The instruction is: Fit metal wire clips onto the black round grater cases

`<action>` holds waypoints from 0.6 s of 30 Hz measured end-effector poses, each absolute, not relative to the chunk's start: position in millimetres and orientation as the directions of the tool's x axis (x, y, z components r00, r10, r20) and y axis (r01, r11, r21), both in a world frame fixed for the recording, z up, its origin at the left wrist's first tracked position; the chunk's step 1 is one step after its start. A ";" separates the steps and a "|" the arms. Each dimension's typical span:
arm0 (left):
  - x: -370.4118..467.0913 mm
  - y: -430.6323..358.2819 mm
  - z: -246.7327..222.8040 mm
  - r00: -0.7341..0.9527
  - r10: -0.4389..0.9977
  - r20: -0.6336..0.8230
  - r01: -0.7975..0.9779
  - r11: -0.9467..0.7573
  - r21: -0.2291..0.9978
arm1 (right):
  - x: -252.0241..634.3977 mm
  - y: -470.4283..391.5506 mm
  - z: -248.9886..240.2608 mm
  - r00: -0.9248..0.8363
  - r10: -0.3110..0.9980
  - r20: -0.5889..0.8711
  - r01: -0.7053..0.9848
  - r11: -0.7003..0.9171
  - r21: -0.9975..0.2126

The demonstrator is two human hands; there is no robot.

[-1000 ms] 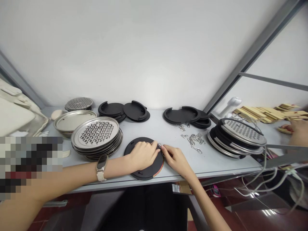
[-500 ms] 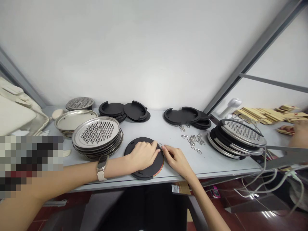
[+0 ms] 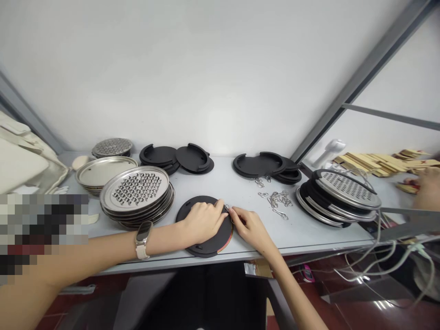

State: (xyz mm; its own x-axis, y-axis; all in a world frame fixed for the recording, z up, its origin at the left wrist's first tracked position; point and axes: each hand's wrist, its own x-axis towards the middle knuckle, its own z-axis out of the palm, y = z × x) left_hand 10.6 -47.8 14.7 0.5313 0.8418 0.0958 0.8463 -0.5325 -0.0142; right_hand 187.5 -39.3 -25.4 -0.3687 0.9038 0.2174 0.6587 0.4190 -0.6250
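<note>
A black round plastic holder [image 3: 206, 247] lies flat near the table's front edge, a thin red-and-yellow rim showing at its lower right. My left hand [image 3: 204, 222] rests over it, fingers bent and gripping it toward its right edge. At that edge my right hand [image 3: 245, 224] pinches a small wire clip [image 3: 227, 207]; my fingers hide most of it. More loose wire clips [image 3: 279, 199] are scattered on the table to the right.
Stacked metal grater discs [image 3: 139, 190] stand at left, with plain metal discs [image 3: 106, 172] behind. More black holders [image 3: 259, 165] lie along the wall. Another grater stack [image 3: 347, 188] is at right. Beyond the frame post [image 3: 343, 101], another person's hand [image 3: 428, 188] is near wooden pieces.
Both my hands stay on the black holder and the clip with hardly any movement. The view shifts slightly. At far right, the other person's hand and the piece by it move a little.
</note>
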 end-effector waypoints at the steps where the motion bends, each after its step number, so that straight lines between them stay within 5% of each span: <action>1: 10.7 -47.6 14.7 0.530 0.843 0.096 0.847 -0.531 -0.012 | 187.4 -39.2 -25.4 -0.370 0.903 0.217 0.658 0.420 -0.625; 18: 10.9 -43.3 12.7 0.537 0.842 0.056 0.843 -0.537 -0.009 | 186.6 -39.8 -25.4 -0.357 0.904 0.233 0.665 0.422 -0.616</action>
State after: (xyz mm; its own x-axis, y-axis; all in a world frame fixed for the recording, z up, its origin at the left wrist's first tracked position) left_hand 10.9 -43.3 12.7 0.5367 0.8419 0.0562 0.8434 -0.5372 -0.0086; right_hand 186.6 -39.8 -25.4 -0.3570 0.9045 0.2335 0.6654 0.4217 -0.6160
